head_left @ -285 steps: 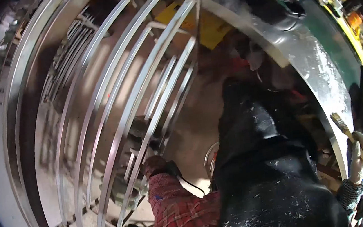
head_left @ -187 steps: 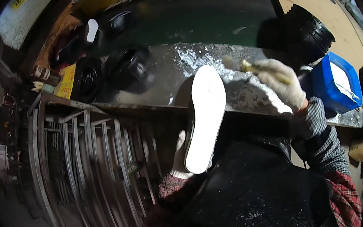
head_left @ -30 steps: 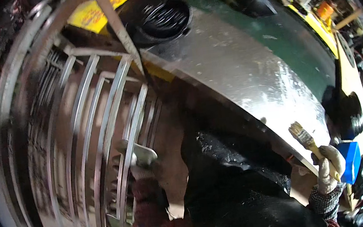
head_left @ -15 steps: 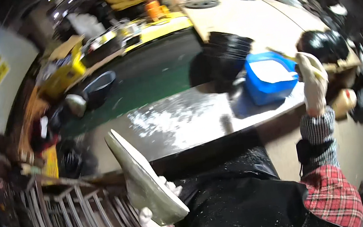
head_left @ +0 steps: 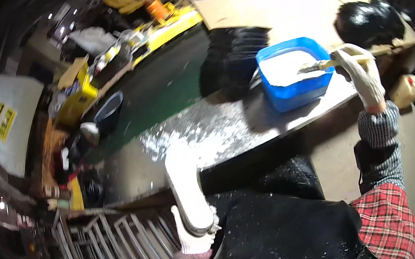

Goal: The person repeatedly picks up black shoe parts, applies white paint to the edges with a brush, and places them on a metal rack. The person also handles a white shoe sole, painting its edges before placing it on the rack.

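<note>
My left hand, in a whitish glove, is closed round the heel end of a shoe-shaped piece. Its flat white sole face points up, with a darker rim along the edge. The toe end reaches over the near edge of the bench. On the right, my gloved right hand grips the pale handle of a brush. The bristles are over or in the white liquid inside a blue square tub; whether they touch it I cannot tell.
A white-splashed metal bench top lies before me. Beside the tub is a black ribbed stack; a black bundle sits farther right. A grey basin and yellow box stand far left, a metal rack lower left.
The shoe-shaped piece has turned from its grey-green side to its white sole face. My right hand has brought the brush to the tub's mouth. The whole view has shifted and tilted.
</note>
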A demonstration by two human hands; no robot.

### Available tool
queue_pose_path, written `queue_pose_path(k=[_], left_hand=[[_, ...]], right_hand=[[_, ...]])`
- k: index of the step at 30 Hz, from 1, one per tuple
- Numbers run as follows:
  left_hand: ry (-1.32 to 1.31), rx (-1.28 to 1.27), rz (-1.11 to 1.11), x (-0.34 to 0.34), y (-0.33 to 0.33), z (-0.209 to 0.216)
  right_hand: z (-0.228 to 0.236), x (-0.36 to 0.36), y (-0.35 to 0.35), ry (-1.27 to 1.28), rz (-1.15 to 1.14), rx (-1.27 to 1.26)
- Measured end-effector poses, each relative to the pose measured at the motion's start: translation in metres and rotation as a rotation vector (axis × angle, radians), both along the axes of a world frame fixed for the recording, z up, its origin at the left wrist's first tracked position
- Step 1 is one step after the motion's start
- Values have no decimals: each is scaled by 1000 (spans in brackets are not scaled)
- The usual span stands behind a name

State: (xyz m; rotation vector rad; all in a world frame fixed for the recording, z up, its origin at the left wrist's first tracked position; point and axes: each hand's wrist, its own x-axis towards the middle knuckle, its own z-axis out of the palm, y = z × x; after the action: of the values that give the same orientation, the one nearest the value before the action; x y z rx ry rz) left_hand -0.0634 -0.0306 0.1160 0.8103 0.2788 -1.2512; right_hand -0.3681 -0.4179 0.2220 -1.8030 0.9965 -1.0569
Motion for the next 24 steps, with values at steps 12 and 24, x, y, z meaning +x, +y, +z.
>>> queue_pose_path(k=[12, 24], left_hand=[[84, -546, -218, 37, 19, -122], [319, -578, -154, 38, 19, -123]], right_hand=[[-89, 258, 106, -238, 668, 401], [-38, 274, 119, 46, 902, -119]])
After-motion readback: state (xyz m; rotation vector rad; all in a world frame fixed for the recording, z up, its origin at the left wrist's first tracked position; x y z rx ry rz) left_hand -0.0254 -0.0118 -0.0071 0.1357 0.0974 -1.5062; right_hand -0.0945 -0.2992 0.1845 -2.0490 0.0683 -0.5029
